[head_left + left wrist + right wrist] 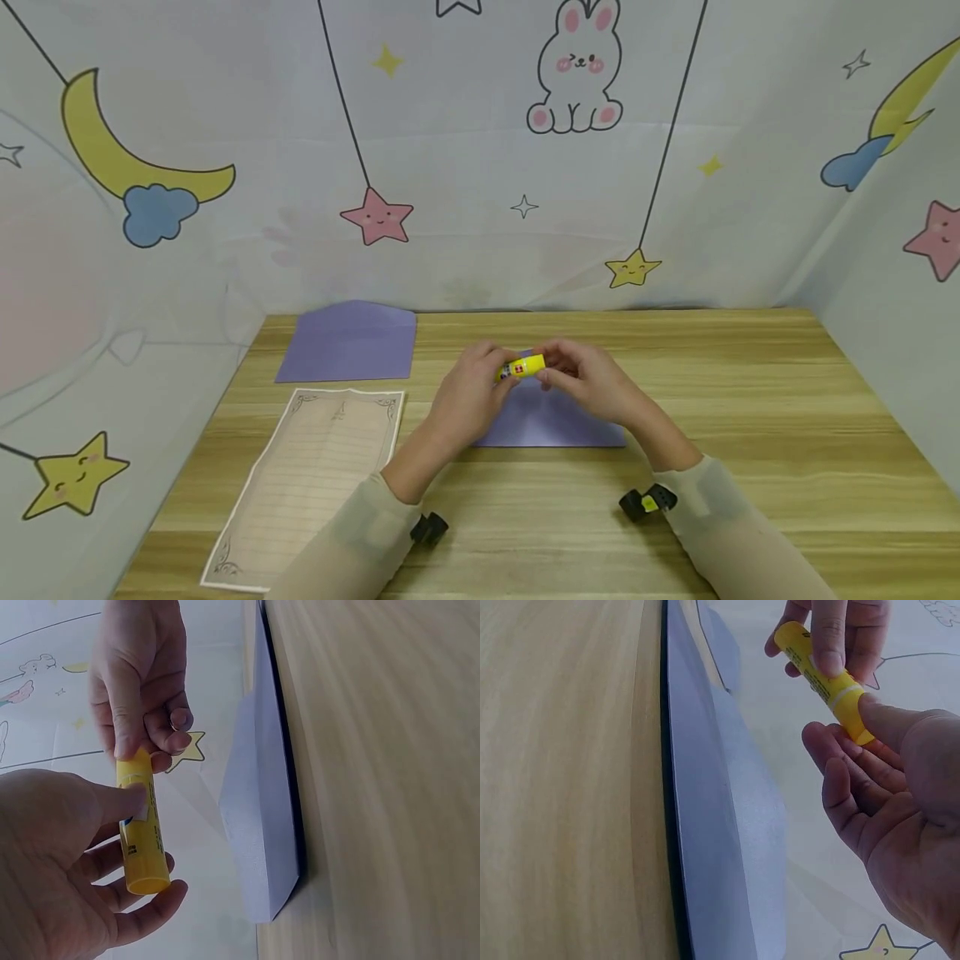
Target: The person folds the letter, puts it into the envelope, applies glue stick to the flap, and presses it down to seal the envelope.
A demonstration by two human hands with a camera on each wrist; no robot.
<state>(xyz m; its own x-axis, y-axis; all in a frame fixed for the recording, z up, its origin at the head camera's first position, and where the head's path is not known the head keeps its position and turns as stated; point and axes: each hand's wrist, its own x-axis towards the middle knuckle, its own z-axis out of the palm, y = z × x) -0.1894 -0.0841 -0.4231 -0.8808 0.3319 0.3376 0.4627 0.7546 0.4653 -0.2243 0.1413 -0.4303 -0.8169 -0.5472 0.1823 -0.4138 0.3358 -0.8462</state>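
Observation:
A yellow glue stick [522,367] is held above a purple envelope [555,421] on the table. My left hand [471,392] grips its barrel between thumb and fingers. At the other end, my right hand [588,379] pinches the cap with thumb and forefinger. Both wrist views show the glue stick [142,840] whole, with the cap on the barrel. In the right wrist view the envelope [720,810] lies beneath the hands, its flap raised off the table.
Another purple envelope [348,346] lies at the table's back left. In front of it is a lined sheet of letter paper [322,467] with a decorated border. A patterned cloth [480,167] hangs behind the wooden table [787,467] and at its sides.

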